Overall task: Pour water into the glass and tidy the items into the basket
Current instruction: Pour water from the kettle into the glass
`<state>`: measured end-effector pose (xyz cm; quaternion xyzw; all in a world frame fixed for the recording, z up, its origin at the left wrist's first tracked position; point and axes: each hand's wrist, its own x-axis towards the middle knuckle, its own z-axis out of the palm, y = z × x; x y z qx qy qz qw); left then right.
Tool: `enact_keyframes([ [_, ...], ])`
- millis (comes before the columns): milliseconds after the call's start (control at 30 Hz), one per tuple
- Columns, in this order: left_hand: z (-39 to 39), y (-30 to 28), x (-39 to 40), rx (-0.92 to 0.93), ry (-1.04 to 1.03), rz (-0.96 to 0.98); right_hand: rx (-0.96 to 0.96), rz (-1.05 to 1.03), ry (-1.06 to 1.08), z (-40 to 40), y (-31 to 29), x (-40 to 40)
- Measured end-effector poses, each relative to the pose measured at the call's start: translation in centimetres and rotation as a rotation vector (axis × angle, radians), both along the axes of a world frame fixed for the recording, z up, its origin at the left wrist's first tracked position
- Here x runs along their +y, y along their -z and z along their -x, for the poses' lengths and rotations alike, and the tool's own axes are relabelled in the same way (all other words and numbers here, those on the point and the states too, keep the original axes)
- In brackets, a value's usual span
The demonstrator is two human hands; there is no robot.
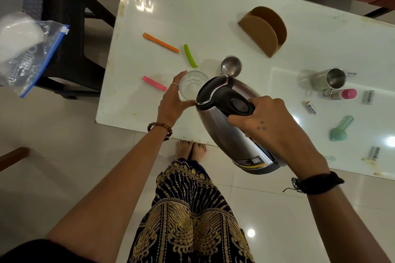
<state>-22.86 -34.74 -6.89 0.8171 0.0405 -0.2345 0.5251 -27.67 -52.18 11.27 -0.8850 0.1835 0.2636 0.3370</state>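
Head: R hand (275,126) tilts kettle (233,128), L hand (173,100) grips glass (192,85).

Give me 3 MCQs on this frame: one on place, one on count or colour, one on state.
1. Where is the green clip relative to the glass?
A. inside it
B. on the table beyond it
C. on the floor

2. How many loose clips (orange, green, pink) lie on the table left of the kettle?
A. one
B. three
C. five

3. How is the kettle being held?
A. upright on the table
B. lying on the floor
C. tipped toward the glass by the right hand

Answers:
1 B: it lies on the white table, apart from the glass.
2 B: orange clip, green, pink clip.
3 C: the right hand grips the handle, spout end over the glass, which the left hand holds.
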Motion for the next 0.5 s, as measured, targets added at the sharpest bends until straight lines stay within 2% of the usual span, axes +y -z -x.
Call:
enact_keyframes([
  [500, 0.06, -0.19, -0.03, 0.002, -0.003, -0.004, 0.039, 0.003, -0.01, -0.49, -0.71, 0.48],
])
